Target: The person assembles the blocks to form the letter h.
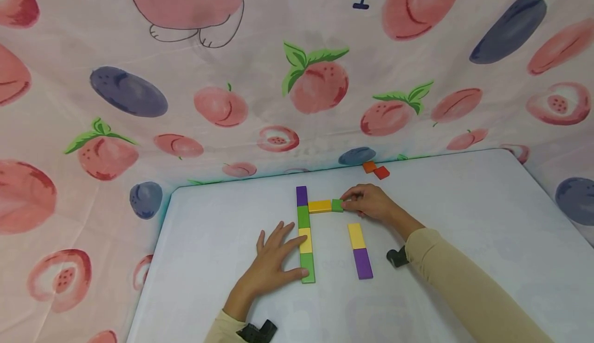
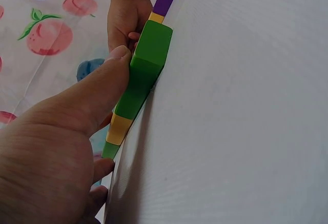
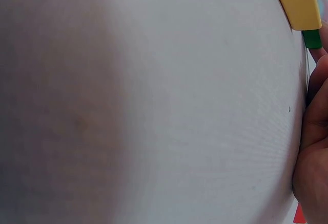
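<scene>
On the white table (image 1: 464, 214) coloured flat blocks lie in lines. A column (image 1: 304, 234) runs purple, green, yellow, green. My left hand (image 1: 291, 258) lies flat beside it, fingers straight, index tip on the yellow piece and thumb (image 2: 115, 62) pressed against the near green block (image 2: 148, 62). A yellow bar (image 1: 319, 206) branches right from the column. At its end my right hand (image 1: 347, 204) pinches a small green block (image 1: 337, 205). In the right wrist view the small green block (image 3: 311, 38) sits past the yellow bar (image 3: 297, 1), beside my right fingers (image 3: 313, 126).
A yellow block (image 1: 356, 235) and a purple block (image 1: 362, 263) form a second short column to the right. An orange block (image 1: 369, 166) and a red block (image 1: 381, 173) lie at the table's back edge. A peach-print cloth (image 1: 139, 126) hangs behind and to the left.
</scene>
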A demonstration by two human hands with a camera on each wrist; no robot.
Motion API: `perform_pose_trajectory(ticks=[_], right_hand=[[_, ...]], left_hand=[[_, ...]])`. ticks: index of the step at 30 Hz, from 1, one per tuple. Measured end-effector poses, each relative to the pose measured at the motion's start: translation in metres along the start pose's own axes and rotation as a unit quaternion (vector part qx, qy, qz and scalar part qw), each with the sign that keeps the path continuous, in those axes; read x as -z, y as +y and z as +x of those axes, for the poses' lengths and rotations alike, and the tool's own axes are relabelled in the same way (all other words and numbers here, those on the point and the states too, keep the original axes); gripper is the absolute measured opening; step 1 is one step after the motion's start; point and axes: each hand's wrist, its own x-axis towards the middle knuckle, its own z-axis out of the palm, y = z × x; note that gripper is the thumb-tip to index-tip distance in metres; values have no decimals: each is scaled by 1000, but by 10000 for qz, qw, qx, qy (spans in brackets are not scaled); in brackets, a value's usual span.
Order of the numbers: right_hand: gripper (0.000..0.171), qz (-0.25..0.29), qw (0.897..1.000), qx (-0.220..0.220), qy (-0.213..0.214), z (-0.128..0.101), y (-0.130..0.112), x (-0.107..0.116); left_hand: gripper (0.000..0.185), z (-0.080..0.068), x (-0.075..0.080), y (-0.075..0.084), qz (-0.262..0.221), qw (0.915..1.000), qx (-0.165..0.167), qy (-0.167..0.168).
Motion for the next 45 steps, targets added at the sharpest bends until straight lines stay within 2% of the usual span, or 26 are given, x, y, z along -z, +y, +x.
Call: perform_pose_trajectory(ticks=[16, 26, 45], right_hand=[[25, 6, 9999, -100, 31, 0, 1, -1], [24, 134, 9999, -45, 24, -1, 0, -1], [26, 49, 10000, 51, 3, -3, -2, 0]], left_hand=[[74, 0, 0, 0, 4, 10000, 30, -38], [74, 0, 0, 0, -16, 10000, 34, -43], [74, 0, -2, -2, 53, 10000, -6, -13]])
